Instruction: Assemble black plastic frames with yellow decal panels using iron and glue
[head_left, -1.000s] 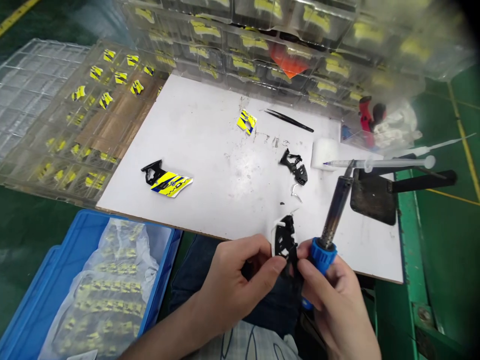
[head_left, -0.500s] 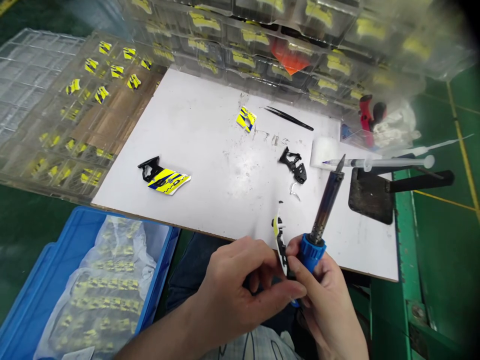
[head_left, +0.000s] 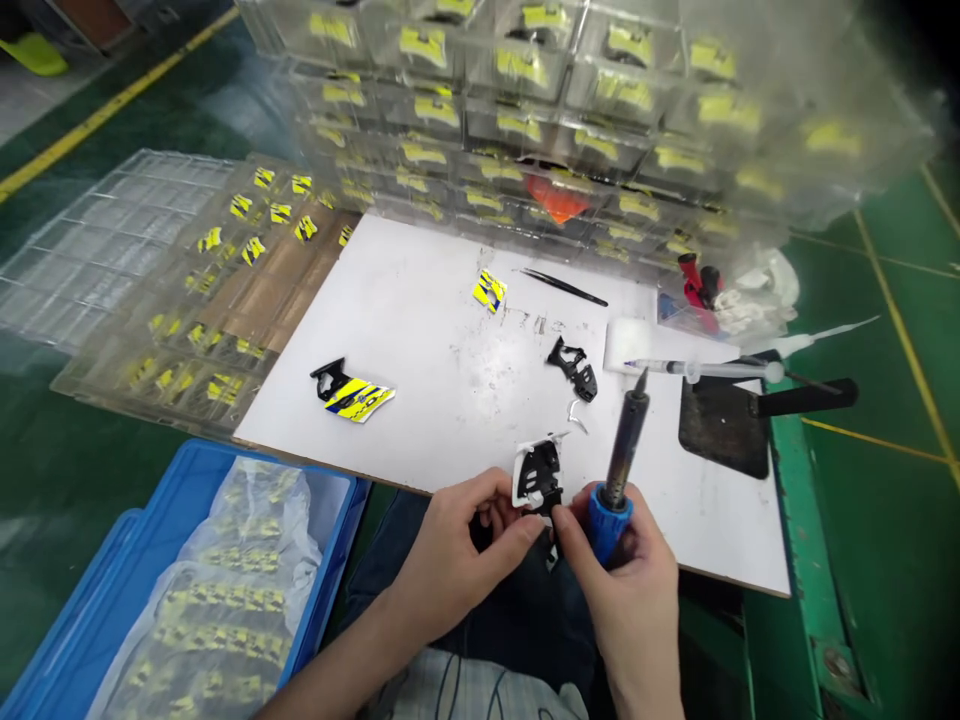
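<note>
left hand (head_left: 457,545) pinches the small black and white part (head_left: 537,474) over the near edge of the white desk (head_left: 420,330) | right hand (head_left: 630,570) is closed on the soldering iron (head_left: 619,462), tip up | best to hold the part still, keep fingers off the hot tip | syringe (head_left: 705,370) lies just past the tip

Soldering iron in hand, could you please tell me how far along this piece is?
Looks done: one yellow part with its black bracket lies on the board. In hand: both the left hand and right hand pinch a white piece; the right also holds the iron, tip away. Left: a loose bracket and sticker.
</note>
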